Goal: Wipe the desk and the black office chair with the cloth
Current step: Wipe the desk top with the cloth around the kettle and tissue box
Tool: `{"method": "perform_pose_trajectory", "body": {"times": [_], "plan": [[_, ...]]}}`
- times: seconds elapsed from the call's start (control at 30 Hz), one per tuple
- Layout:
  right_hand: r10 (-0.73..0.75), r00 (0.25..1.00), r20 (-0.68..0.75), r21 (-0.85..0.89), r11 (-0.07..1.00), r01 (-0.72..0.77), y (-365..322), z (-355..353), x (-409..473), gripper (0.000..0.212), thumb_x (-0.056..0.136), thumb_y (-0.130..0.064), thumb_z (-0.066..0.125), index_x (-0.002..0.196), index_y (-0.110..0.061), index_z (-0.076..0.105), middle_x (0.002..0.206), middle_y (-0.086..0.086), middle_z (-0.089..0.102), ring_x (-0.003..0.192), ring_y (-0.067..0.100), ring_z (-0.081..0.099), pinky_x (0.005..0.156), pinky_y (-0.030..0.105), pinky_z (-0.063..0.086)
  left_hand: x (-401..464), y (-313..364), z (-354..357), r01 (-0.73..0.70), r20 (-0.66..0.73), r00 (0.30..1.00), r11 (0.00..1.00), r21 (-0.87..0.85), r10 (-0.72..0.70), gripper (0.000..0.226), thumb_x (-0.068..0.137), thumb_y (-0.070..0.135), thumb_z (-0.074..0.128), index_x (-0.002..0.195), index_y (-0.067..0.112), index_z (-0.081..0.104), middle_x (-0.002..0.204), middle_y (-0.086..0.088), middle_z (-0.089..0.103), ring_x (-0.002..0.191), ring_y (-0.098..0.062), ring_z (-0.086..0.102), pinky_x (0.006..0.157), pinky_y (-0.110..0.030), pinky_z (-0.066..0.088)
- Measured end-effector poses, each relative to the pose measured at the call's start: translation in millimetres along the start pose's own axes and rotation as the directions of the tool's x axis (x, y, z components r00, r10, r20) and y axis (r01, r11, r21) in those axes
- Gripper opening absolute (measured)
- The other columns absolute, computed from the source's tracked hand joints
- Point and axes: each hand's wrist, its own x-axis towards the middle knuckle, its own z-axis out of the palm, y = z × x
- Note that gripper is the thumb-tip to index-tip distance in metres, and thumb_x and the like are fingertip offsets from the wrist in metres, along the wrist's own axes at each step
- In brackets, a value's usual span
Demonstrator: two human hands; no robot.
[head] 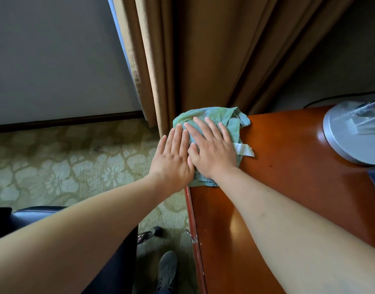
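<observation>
Fingers (212, 129) of the right hand (212, 151) lie straight and spread, pressing flat on the green cloth (205, 115) without gripping it. Beside it, touching thumb to thumb, the left hand (173, 160) is also flat with straight fingers, its fingertips on the cloth's left edge. Cloth and hands sit at the centre of the frame, on the far left corner of the reddish wooden desk (288, 166), against brown curtains (193, 49). A black chair (29, 215) shows at lower left, over patterned carpet (65, 162). A round grey lamp base (347, 134) stands on the desk at right.
</observation>
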Motion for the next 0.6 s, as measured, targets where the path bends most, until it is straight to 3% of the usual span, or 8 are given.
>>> {"method": "perform_pose_trajectory", "body": {"times": [0.33, 0.6], "plan": [[0.033, 0.999, 0.013, 0.0, 0.999, -0.033, 2, 2, 8, 0.059, 0.1, -0.043, 0.02, 0.159, -0.038, 0.022, 0.168, -0.007, 0.02, 0.156, 0.017, 0.012, 0.126, 0.046, 0.002, 12, 0, 4, 0.015, -0.048, 0.999, 0.999, 0.039, -0.013, 0.069, 0.098, 0.043, -0.005, 0.156, 0.007, -0.017, 0.163, -0.01, -0.024, 0.151, -0.023, -0.021, 0.124, -0.043, -0.003], [0.074, 0.997, -0.002, 0.022, 0.997, -0.074, -7, 6, -70, 0.062, 0.098, -0.043, 0.015, 0.159, -0.036, 0.024, 0.168, -0.006, 0.021, 0.156, 0.018, 0.013, 0.126, 0.046, 0.003, -52, 28, 22, -0.002, -0.027, 1.0, 0.995, 0.099, 0.005, 0.067, 0.099, 0.041, -0.003, 0.154, 0.007, -0.019, 0.163, -0.011, -0.025, 0.15, -0.023, -0.024, 0.124, -0.044, -0.006]]}}
